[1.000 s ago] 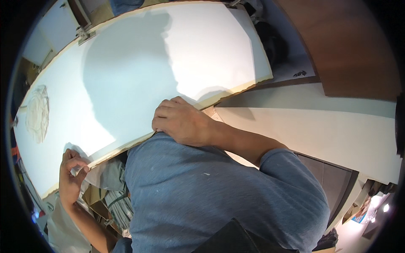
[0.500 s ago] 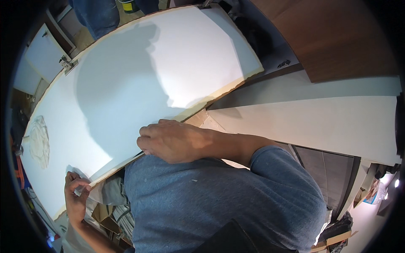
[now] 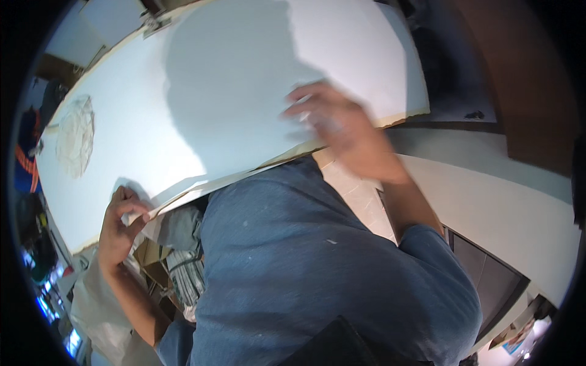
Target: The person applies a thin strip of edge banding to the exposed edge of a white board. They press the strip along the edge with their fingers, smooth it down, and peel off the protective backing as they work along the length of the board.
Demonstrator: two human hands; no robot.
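Observation:
A large white panel (image 3: 244, 91) lies in front of me, with a tan, tape-like border along its edges. At its near left edge my left hand (image 3: 122, 229) is closed in a pinch, thumb and fingers on a pale edge strip (image 3: 177, 200). My right hand (image 3: 342, 131) is raised over the panel's near right part and smeared by motion. A small pale spot shows between its fingers, too blurred to name. On the panel's left end rests a crumpled whitish cloth (image 3: 75, 137).
A metal hinge (image 3: 155, 25) sits on the panel's far edge. To the right stand a long white board (image 3: 488, 207) and a brown wooden panel (image 3: 543, 91). Below my left arm are a pale sheet or bag (image 3: 101, 305) and a cardboard box (image 3: 149, 255).
My right hand has lifted off the panel's near edge and moved right and away from me. My left hand keeps its pinch. The view has shifted, so the panel sits higher in it.

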